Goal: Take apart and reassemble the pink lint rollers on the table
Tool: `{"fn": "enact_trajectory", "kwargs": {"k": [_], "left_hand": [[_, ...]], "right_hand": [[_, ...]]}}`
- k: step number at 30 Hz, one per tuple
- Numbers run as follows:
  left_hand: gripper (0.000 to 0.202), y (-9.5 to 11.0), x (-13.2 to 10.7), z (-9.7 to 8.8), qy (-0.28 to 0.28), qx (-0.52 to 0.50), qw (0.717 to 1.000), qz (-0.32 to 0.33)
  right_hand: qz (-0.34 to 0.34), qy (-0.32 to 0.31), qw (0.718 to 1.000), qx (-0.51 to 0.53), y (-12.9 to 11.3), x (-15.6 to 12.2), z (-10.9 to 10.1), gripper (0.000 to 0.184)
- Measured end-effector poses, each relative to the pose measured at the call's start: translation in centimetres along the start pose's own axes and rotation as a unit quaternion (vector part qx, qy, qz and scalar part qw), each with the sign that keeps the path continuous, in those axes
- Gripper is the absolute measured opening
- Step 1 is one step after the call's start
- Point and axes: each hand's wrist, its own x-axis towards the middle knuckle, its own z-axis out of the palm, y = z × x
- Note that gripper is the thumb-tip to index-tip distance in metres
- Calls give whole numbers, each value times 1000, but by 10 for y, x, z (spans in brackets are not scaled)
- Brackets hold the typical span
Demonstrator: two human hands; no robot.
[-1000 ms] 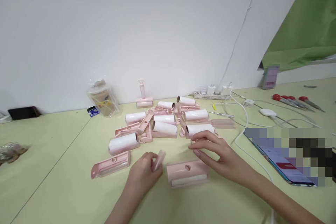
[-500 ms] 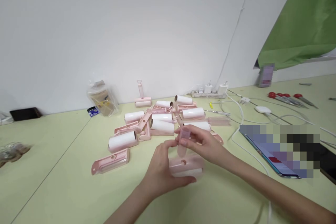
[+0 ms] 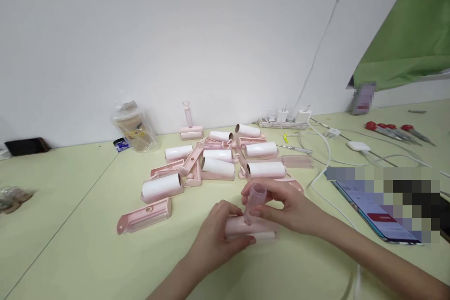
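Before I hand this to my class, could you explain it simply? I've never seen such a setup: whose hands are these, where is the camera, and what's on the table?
There is no machine here: one person works bare-handed, and every picture comes from a camera worn on their head, looking forward and down. The left hand grips a pink case by its left end. The right hand holds a see-through pinkish tube, tilted, its lower end at the case. Beyond, on the pale green table, lie white rolls and more pink parts. Further right are a power strip and red-ended tools; to the left stands a clear bag.
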Motion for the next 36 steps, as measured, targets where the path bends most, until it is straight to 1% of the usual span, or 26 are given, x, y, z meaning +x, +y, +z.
{"fn": "enact_trajectory", "kwargs": {"k": [5, 10, 13, 15, 18, 20, 22, 25, 27, 29, 30, 32, 34, 36], "left_hand": [[29, -2, -1, 2, 5, -3, 1000, 3], [28, -2, -1, 2, 4, 7, 1000, 4], [25, -1, -1, 1, 4, 19, 1000, 10], [23, 0, -1, 1, 7, 30, 999, 30], [21, -2, -2, 2, 13, 34, 996, 80], [21, -3, -2, 3, 16, 34, 995, 94], [19, -4, -2, 3, 17, 36, 995, 93], [16, -5, -2, 2, 9, 38, 996, 83], [17, -5, -2, 2, 1, 37, 996, 78], [17, -6, -2, 2, 0, 37, 997, 74], [16, -6, -2, 2, 1, 40, 997, 72], [16, -5, -1, 1, 0, 46, 997, 69], [18, -5, -1, 1, -2, 49, 996, 69], [16, -5, 0, 0, -2, 49, 996, 71]], "right_hand": [[14, -49, 997, -63, -11, 4, -6, 13], [32, -42, 991, -126, -18, 13, -3, 22], [18, -9, 985, -173, -17, 16, 3, 32], [18, 39, 979, -200, -14, 15, 9, 38], [35, 124, 963, -234, -8, 11, 18, 45], [41, 155, 960, -230, -5, 8, 21, 44], [34, 132, 973, -188, -3, 5, 19, 38], [28, 34, 993, -108, -5, 3, 10, 25], [28, -31, 995, -92, -9, 2, 3, 18], [17, -78, 992, -97, -14, 3, -3, 13], [11, -95, 990, -99, -16, 4, -5, 12], [7, -109, 990, -93, -17, 6, -8, 11], [24, -109, 992, -65, -14, 9, -8, 15], [44, -129, 990, -25, -9, 11, -6, 21]]}}
